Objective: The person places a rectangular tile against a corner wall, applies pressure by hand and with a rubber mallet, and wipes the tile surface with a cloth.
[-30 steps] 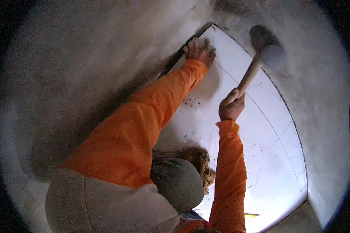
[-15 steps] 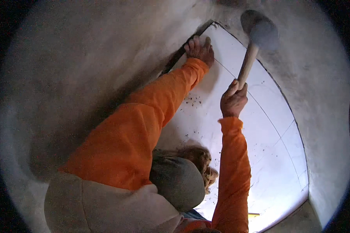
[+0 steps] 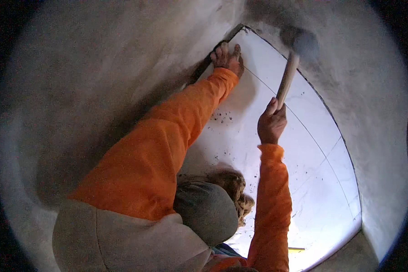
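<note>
My right hand [image 3: 272, 123] grips a rubber mallet [image 3: 287, 82] by its pale wooden handle. The mallet's grey, rounded head is blurred and held up toward the far right wall. My left hand [image 3: 228, 60] lies with fingers spread on a white floor tile [image 3: 254, 93]. Its fingertips reach the tile's far left edge, where a dark gap runs along the wall. A thin joint line crosses the white tiles between my two hands.
Bare grey plaster walls [image 3: 99, 54] close in on the left and right [image 3: 371, 104]. Dark crumbs [image 3: 223, 117] dot the tiles. My grey-clad knee [image 3: 206, 208] is at the bottom centre, beside a brown lumpy thing [image 3: 235, 186]. A yellow strip [image 3: 297, 249] lies near the lower right.
My right hand and the mallet have come slightly lower and nearer, with the head still blurred. My left hand stays on the tile; the view has shifted a little.
</note>
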The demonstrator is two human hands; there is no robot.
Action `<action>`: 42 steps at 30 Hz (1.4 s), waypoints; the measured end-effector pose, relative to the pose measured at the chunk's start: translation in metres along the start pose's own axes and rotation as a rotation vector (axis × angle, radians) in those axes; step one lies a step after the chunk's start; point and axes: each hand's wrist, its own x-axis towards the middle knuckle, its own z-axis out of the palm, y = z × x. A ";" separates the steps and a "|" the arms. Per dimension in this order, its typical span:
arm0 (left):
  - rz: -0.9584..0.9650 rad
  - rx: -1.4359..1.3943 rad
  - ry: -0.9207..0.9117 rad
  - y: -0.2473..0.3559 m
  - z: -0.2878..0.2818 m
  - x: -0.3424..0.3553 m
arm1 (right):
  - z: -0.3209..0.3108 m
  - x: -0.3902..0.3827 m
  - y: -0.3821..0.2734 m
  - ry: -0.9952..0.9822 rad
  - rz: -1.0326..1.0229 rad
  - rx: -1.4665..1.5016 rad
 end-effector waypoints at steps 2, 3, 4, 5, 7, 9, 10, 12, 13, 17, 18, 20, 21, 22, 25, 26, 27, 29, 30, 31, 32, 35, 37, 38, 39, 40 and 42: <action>0.014 -0.065 -0.019 0.031 -0.007 0.017 | -0.007 0.011 0.042 0.015 0.039 -0.183; 0.008 -0.097 -0.092 0.038 -0.008 0.009 | -0.013 0.015 0.061 0.012 -0.049 -0.143; 0.005 -0.066 -0.086 0.020 -0.006 0.011 | -0.010 0.019 0.033 -0.021 -0.155 -0.065; 0.014 -0.007 -0.039 0.001 -0.004 0.012 | -0.015 0.012 0.005 -0.080 0.055 -0.066; 0.015 -0.005 -0.025 0.010 -0.001 -0.008 | 0.001 -0.010 0.020 0.071 0.168 0.065; 0.030 -0.032 -0.113 0.035 -0.013 0.006 | -0.011 -0.011 0.067 0.060 0.107 -0.140; 0.052 -0.082 -0.102 0.025 -0.011 0.005 | -0.017 0.001 0.057 -0.016 0.018 -0.189; 0.091 -0.074 -0.068 0.021 -0.011 -0.006 | -0.037 -0.003 0.059 -0.034 0.101 -0.022; 0.123 -0.068 -0.033 0.021 -0.014 -0.013 | -0.046 -0.013 0.066 -0.084 0.059 0.016; 0.161 -0.118 -0.164 0.042 -0.034 -0.043 | -0.064 -0.115 0.123 -0.043 0.190 0.227; 0.200 -0.073 -0.210 0.042 -0.039 -0.051 | -0.065 -0.143 0.126 -0.051 0.304 0.339; 0.231 -0.013 -0.260 0.042 -0.048 -0.066 | -0.068 -0.193 0.131 -0.052 0.355 0.318; 0.286 -0.059 -0.306 0.050 -0.051 -0.074 | -0.071 -0.212 0.137 -0.028 0.291 0.179; 0.341 -0.115 -0.347 0.059 -0.052 -0.083 | -0.071 -0.228 0.142 -0.019 0.290 0.172; 0.522 -0.231 -0.411 0.068 -0.053 -0.097 | -0.068 -0.249 0.146 0.187 0.323 0.255; 0.562 -0.187 -0.433 0.066 -0.049 -0.088 | -0.070 -0.249 0.149 0.188 0.404 0.304; 0.602 -0.146 -0.457 0.063 -0.050 -0.071 | -0.072 -0.247 0.148 0.200 0.431 0.274; 0.318 -0.070 -0.247 0.041 -0.037 -0.047 | -0.069 -0.244 0.141 0.201 0.479 0.227; 0.244 0.002 -0.127 0.030 -0.027 -0.038 | -0.067 -0.245 0.144 0.199 0.486 0.202; 0.160 -0.014 -0.098 0.025 -0.020 -0.033 | -0.066 -0.248 0.149 0.187 0.506 0.210; 0.127 -0.014 -0.095 0.023 -0.014 -0.036 | -0.066 -0.253 0.154 0.175 0.529 0.215; 0.060 0.015 -0.086 0.041 -0.006 -0.017 | -0.072 -0.254 0.169 0.176 0.501 0.195; 0.003 0.062 -0.101 0.041 -0.001 -0.012 | -0.066 -0.260 0.180 0.169 0.542 0.235; -0.051 0.065 -0.108 0.041 0.000 -0.008 | -0.065 -0.261 0.185 0.158 0.568 0.278; -0.110 0.082 -0.112 0.034 -0.001 -0.007 | -0.063 -0.259 0.179 0.155 0.569 0.285; -0.103 0.125 -0.118 0.028 -0.002 -0.011 | -0.063 -0.255 0.162 0.138 0.572 0.281; 0.023 0.110 -0.143 0.028 -0.010 -0.044 | -0.063 -0.253 0.158 0.144 0.573 0.281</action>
